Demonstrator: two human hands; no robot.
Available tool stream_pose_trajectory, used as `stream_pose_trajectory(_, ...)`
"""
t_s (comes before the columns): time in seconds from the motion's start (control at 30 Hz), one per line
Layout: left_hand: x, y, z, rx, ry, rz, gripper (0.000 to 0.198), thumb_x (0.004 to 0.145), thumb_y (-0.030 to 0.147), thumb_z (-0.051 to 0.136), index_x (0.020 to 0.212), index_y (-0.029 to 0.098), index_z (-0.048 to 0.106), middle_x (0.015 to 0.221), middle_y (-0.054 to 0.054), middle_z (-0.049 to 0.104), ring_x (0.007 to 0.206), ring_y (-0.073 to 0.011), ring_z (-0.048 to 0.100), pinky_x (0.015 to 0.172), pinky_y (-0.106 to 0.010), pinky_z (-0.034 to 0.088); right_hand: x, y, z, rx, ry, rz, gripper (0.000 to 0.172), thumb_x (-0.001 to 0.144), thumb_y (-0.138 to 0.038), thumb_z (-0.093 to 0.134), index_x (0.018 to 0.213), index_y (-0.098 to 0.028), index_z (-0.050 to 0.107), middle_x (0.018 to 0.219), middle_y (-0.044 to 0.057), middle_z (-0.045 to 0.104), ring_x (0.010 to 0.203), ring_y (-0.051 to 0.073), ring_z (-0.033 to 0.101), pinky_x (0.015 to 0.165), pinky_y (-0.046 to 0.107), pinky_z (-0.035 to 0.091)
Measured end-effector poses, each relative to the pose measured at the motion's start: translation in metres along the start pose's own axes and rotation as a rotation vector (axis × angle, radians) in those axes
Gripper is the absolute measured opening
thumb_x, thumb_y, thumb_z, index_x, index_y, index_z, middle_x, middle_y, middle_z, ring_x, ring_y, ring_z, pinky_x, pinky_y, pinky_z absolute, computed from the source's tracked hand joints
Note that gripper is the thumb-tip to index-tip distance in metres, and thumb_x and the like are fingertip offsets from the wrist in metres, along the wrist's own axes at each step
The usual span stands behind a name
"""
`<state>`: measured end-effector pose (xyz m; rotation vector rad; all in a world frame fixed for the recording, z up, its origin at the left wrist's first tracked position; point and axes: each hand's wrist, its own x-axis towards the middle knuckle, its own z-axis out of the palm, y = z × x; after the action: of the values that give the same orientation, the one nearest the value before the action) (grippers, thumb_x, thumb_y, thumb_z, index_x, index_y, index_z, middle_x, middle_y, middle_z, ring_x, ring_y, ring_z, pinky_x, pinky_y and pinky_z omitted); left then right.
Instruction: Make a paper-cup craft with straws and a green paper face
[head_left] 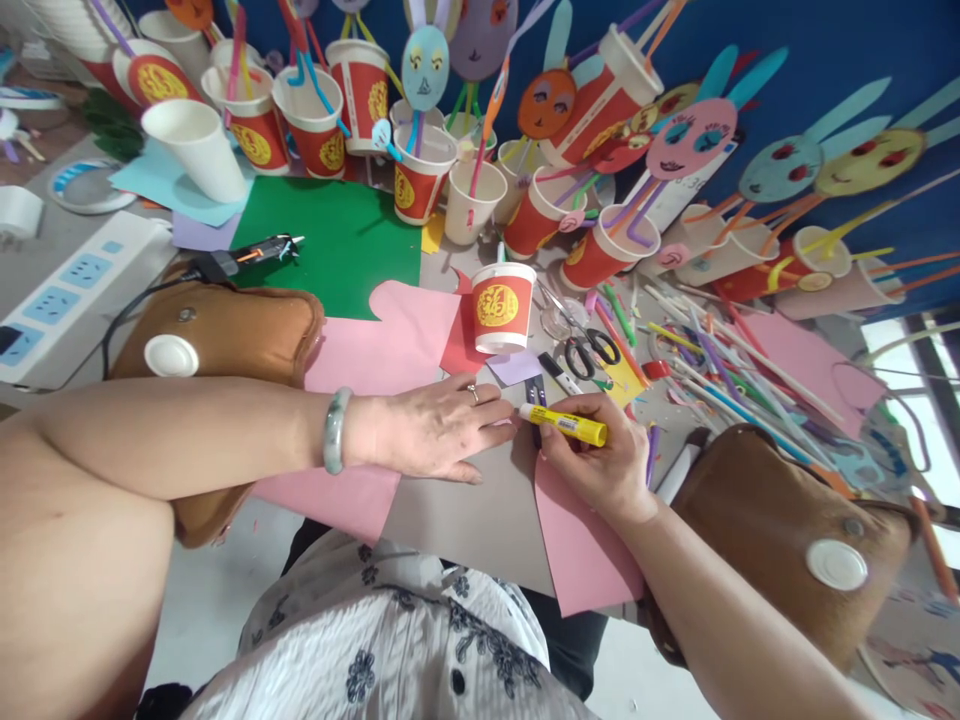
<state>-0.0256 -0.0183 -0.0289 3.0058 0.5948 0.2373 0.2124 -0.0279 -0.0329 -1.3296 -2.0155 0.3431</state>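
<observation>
My left hand (439,430) lies palm down on the grey tabletop with its fingers stretched out. Its fingertips reach close to the pale end of a yellow marker-shaped tube (574,426); anything under them is hidden. Wrapped around that tube are the fingers of my right hand (600,455), which hold it nearly level, white end to the left. I cannot tell if it is a pen or glue. Pink paper (577,540) lies below the right hand, and another pink sheet (382,345) is partly under my left forearm. A red-and-white paper cup (504,308) stands just beyond the hands.
Black-handled scissors (592,350) and a white marker (559,373) lie beyond my right hand. Cups with paper rabbit faces (425,68) line the back. Brown pouches (217,325) flank me. A glue gun (247,255), power strip (75,290) and coloured sticks (750,350) lie around.
</observation>
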Motion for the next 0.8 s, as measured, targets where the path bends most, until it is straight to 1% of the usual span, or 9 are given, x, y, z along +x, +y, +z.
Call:
stream_pose_trajectory(0.13,0.0001,0.0004,0.0004,-0.018,-0.001,-0.013,0.058,0.093,0.05,0.063,0.136,0.012,0.053,0.124,-0.016,0.061,0.117,-0.0307,0.054,0.099,-0.043,0.04,-0.0004,0.001,0.0001,0.005,-0.04,-0.011,0.009,0.076,-0.022,0.065,0.082,-0.024,0.059,0.064,-0.002,0.068,0.046,0.013,0.058,0.046,0.026,0.046)
stream_pose_trajectory(0.3,0.0,0.0009,0.0,-0.025,0.017,-0.022,0.051,0.093,0.048,0.065,0.129,0.013,0.058,0.122,-0.015,0.061,0.115,-0.03,0.054,0.096,-0.041,0.04,0.0003,0.0042,0.0018,0.034,-0.117,-0.086,0.007,0.079,-0.023,0.065,0.084,-0.024,0.059,0.066,-0.002,0.068,0.046,0.012,0.057,0.047,0.025,0.045)
stream_pose_trajectory(0.4,-0.0006,0.0001,0.0018,-0.02,0.037,-0.012,0.049,0.094,0.048,0.063,0.127,0.012,0.059,0.123,-0.015,0.061,0.115,-0.0299,0.054,0.095,-0.041,0.04,-0.0004,0.0052,0.0048,0.02,-0.114,-0.107,0.007,0.082,-0.026,0.066,0.086,-0.024,0.06,0.068,-0.001,0.069,0.05,0.013,0.06,0.049,0.025,0.047)
stream_pose_trajectory(0.5,-0.0011,-0.001,0.0037,-0.023,0.049,0.0,0.05,0.094,0.05,0.062,0.127,0.012,0.059,0.123,-0.016,0.061,0.115,-0.0305,0.054,0.095,-0.042,0.04,-0.0022,0.0048,0.0058,0.007,-0.06,-0.115,0.008,0.083,-0.027,0.066,0.087,-0.024,0.06,0.069,0.0,0.07,0.053,0.014,0.062,0.05,0.026,0.048)
stream_pose_trajectory(0.57,-0.0012,-0.0014,0.0042,-0.025,0.055,0.0,0.053,0.093,0.05,0.064,0.128,0.012,0.058,0.123,-0.016,0.061,0.115,-0.0307,0.054,0.095,-0.042,0.04,-0.0029,0.0043,0.0045,0.0,-0.024,-0.096,0.008,0.082,-0.026,0.065,0.087,-0.024,0.059,0.069,0.0,0.07,0.051,0.014,0.061,0.049,0.026,0.047)
stream_pose_trajectory(0.67,-0.001,-0.0013,0.0037,-0.018,0.051,0.002,0.054,0.093,0.05,0.064,0.129,0.011,0.058,0.121,-0.016,0.061,0.113,-0.0299,0.054,0.094,-0.041,0.04,-0.0022,0.0043,0.0021,-0.004,-0.055,-0.082,0.008,0.08,-0.025,0.064,0.085,-0.024,0.058,0.067,0.0,0.069,0.048,0.014,0.058,0.048,0.026,0.047)
stream_pose_trajectory(0.8,-0.0006,-0.0007,0.0023,-0.012,0.05,-0.003,0.052,0.093,0.05,0.064,0.127,0.012,0.059,0.12,-0.015,0.062,0.113,-0.0297,0.055,0.094,-0.04,0.04,-0.0003,0.005,0.0038,-0.009,-0.107,-0.08,0.007,0.079,-0.026,0.064,0.082,-0.024,0.059,0.065,-0.001,0.067,0.051,0.015,0.06,0.05,0.027,0.048)
